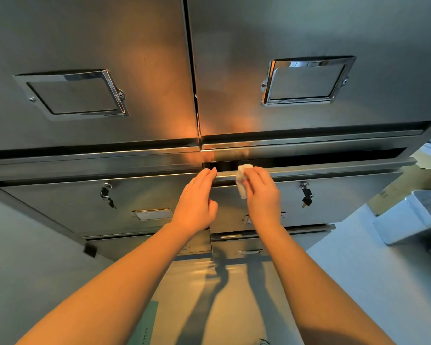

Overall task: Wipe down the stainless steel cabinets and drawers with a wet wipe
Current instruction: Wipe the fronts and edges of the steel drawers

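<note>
A stainless steel cabinet fills the view, with two upper doors: the left door (90, 46) and the right door (309, 28), each with a recessed chrome handle. Below them sit two drawers. The right drawer (334, 195) is pulled slightly out, leaving a dark gap above its top edge. My right hand (261, 195) holds a folded white wet wipe (241, 180) against that top edge. My left hand (197, 200) rests flat with its fingertips on the edge of the left drawer (67, 202), beside the gap, holding nothing.
Keys hang from the left drawer's lock (106, 194) and from the right drawer's lock (306, 195). Lower drawers (249, 247) sit beneath. A white bin (413, 220) stands on the floor at the right, with cardboard (403, 185) behind it. A green sheet (144, 322) lies on the floor.
</note>
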### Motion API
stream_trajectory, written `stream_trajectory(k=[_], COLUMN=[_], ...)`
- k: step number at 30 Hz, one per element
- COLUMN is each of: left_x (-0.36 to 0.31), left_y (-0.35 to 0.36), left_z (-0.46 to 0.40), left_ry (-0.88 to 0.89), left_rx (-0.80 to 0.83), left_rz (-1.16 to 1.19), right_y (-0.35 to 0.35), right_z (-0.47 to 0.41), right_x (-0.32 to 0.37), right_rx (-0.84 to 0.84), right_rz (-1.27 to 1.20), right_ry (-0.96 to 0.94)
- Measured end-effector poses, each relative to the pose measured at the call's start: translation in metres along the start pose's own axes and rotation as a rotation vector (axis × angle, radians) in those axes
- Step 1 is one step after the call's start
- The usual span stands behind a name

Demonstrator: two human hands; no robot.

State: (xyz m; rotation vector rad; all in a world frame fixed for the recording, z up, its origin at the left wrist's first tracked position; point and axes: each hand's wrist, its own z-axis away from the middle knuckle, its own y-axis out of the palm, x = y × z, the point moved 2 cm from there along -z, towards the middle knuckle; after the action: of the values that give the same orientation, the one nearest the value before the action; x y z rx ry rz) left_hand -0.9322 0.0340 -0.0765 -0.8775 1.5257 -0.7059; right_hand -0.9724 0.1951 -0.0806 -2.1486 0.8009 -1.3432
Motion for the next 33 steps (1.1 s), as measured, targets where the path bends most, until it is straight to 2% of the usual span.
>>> stream_trajectory(k=[2,7,10,15,18,21,24,26,30,33], left_x=[-0.001,-0.006,-0.010,-0.014,-0.017,-0.016,-0.015,-0.013,-0.011,-0.012], left_y=[0.001,0.002,0.004,0.005,0.005,0.005,0.005,0.004,0.003,0.003], left_z=[0.003,0.011,0.015,0.022,0.024,0.026,0.027,0.028,0.029,0.029], left_ry=[0.004,0.007,-0.015,-0.074,-0.091,-0.106,-0.108,-0.105,-0.068,-0.062], left_rx=[-0.006,-0.013,-0.024,-0.034,-0.040,-0.038,-0.037,-0.034,-0.013,-0.018], left_rz=[0.002,0.024,0.015,0.024,0.034,0.044,0.054,0.065,0.084,0.104], right_y=[0.007,0.023,0.005,-0.056,-0.082,-0.074,-0.039,-0.014,0.020,0.042], right_z=[0.005,0.013,0.013,0.011,0.011,0.020,0.037,0.044,0.056,0.067], right_x=[0.008,0.043,0.026,-0.040,-0.063,-0.053,-0.025,-0.011,0.013,0.014], right_rx=[0.031,0.167,0.171,-0.011,-0.177,-0.153,0.092,0.214,0.272,0.338], right_rz=[-0.081,-0.148,-0.173,-0.228,-0.167,-0.201,-0.193,-0.068,0.143,0.271], right_ry=[0.110,0.089,0.167,0.390,0.441,0.362,0.196,0.067,-0.200,-0.239])
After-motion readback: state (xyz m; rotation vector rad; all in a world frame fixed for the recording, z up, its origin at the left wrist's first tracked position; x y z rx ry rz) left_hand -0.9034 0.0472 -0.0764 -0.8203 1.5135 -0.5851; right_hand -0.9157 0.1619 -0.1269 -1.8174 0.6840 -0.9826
